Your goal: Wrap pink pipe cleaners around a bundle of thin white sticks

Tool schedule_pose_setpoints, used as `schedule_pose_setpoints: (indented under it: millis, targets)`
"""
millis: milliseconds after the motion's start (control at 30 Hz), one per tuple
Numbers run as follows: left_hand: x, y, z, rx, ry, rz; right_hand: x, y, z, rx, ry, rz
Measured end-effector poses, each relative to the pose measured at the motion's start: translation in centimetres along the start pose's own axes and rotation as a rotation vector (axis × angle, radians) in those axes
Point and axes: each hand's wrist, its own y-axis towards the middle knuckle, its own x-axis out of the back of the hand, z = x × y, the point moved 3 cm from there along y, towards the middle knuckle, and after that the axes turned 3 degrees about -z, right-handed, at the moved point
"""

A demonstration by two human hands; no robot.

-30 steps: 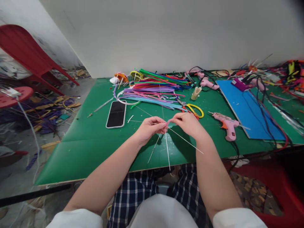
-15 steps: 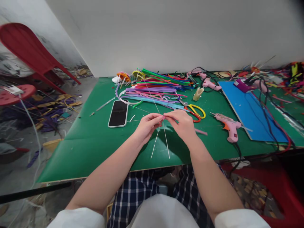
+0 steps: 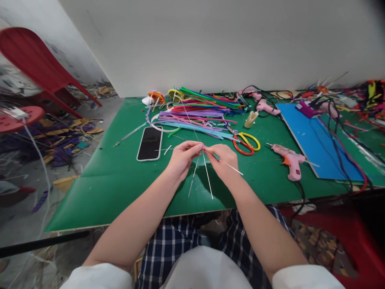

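Observation:
Several thin pale wires (image 3: 208,178) fan out from one crossing point between my fingertips, where a small bit of pink shows. My left hand (image 3: 184,157) pinches this crossing from the left, thumb against fingers. From the right, my right hand (image 3: 221,158) pinches the same spot, its fingertips touching or nearly touching the left ones. Two wires slant down toward me, one points away over the table, one runs left toward the phone, and one passes across my right hand. My fingers hide the join itself.
A phone (image 3: 149,143) lies left of my hands. Beyond are a pile of coloured pipe cleaners (image 3: 195,114) and red-and-yellow scissors (image 3: 247,149). At right sit a pink glue gun (image 3: 289,158), a blue board (image 3: 315,140) and tangled cables. The green table (image 3: 99,192) ends close to my lap.
Both hands have shifted slightly left with the wires, which have turned. One wire now shows across my right hand. The pink strip seen beside that hand is no longer visible.

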Motion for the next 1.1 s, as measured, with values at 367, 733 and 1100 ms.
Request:
schedule_pose_setpoints:
  millis: [367,733,1100]
  targets:
    - [0.0,0.1,0.4,0.054,-0.08,-0.053,-0.9,-0.3,0.5,-0.093,0.134,-0.135]
    - [-0.4,-0.2,0.1,0.048,0.067,0.089,-0.8,0.0,-0.2,-0.341,0.43,-0.166]
    - [1.0,0.0,-1.8,0.213,0.153,0.39,-0.6,0.5,-2.3,-0.569,0.784,0.029]
